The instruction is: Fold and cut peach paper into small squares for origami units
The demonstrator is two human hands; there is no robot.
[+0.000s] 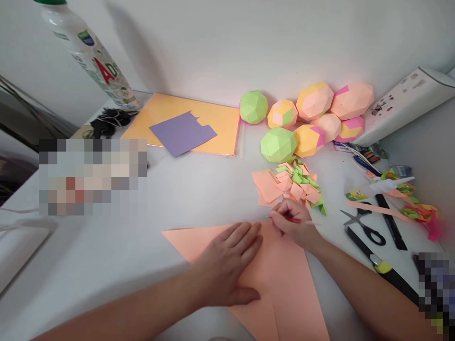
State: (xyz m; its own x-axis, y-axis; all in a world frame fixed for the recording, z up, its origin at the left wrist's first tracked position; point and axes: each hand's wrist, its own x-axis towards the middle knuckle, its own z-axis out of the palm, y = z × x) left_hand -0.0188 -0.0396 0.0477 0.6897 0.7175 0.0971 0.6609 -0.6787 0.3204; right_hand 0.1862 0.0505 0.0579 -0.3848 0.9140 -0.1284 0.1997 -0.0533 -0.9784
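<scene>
A large peach sheet of paper (291, 284) with a fold or edge line lies on the white table. My left hand (231, 260) rests flat on it, fingers stretched out and thumb apart. My right hand (289, 220) is closed around a slim red pen (295, 220) at the sheet's far edge. The pen's tip points left, close to that edge; whether it touches the paper I cannot tell. Just beyond my right hand is a heap of small peach and green paper pieces (296, 182), beside larger peach squares (266, 186).
Faceted paper balls (278, 144) sit at the back. A purple sheet (181, 133) lies on an orange pad (220, 116). Scissors (364, 222), a cutter knife (386, 267) and a glue bottle (377, 188) are at right. A tall white bottle (92, 57) stands back left.
</scene>
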